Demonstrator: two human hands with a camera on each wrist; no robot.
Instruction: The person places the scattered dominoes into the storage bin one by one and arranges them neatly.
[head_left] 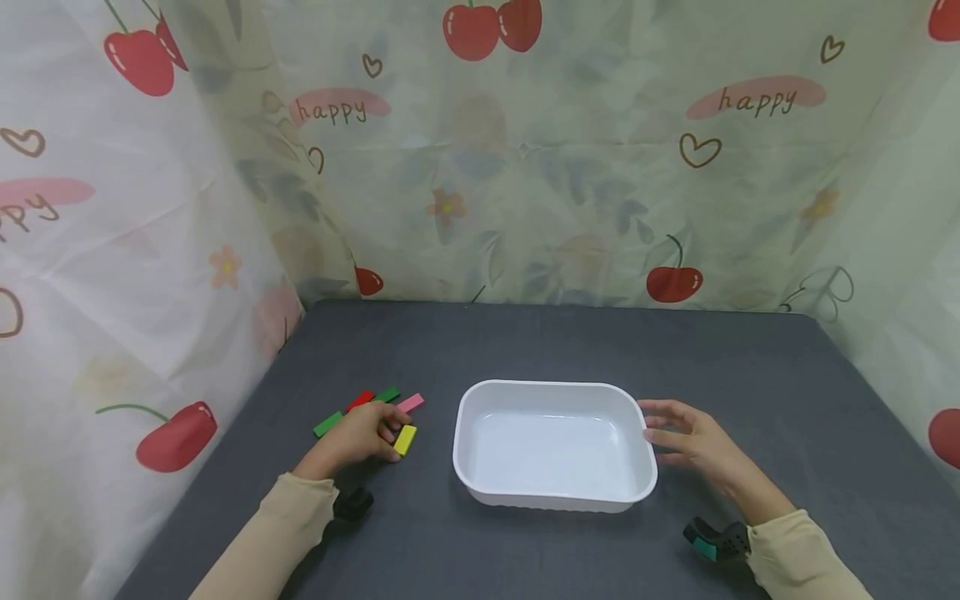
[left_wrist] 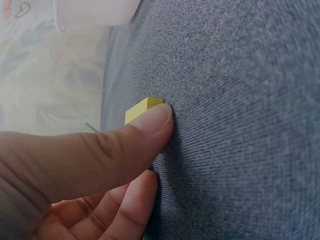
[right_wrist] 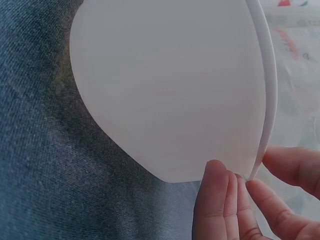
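Head view: left hand (head_left: 360,435) touching yellow block (head_left: 405,439), thumb on it.

We see the white tray (head_left: 553,497) in the middle of the grey table (head_left: 570,342), its raised walls blocking any low sweep from one side to the other. Behind it the tabletop lies open up to the cherry-print curtain (head_left: 540,167), which walls off the back and both sides. To the tray's left, the yellow block (head_left: 405,439), pink block (head_left: 410,403), red block (head_left: 360,401) and two green blocks (head_left: 327,424) crowd a small patch; a bare strip runs between them and the tray. The near table edge is open.
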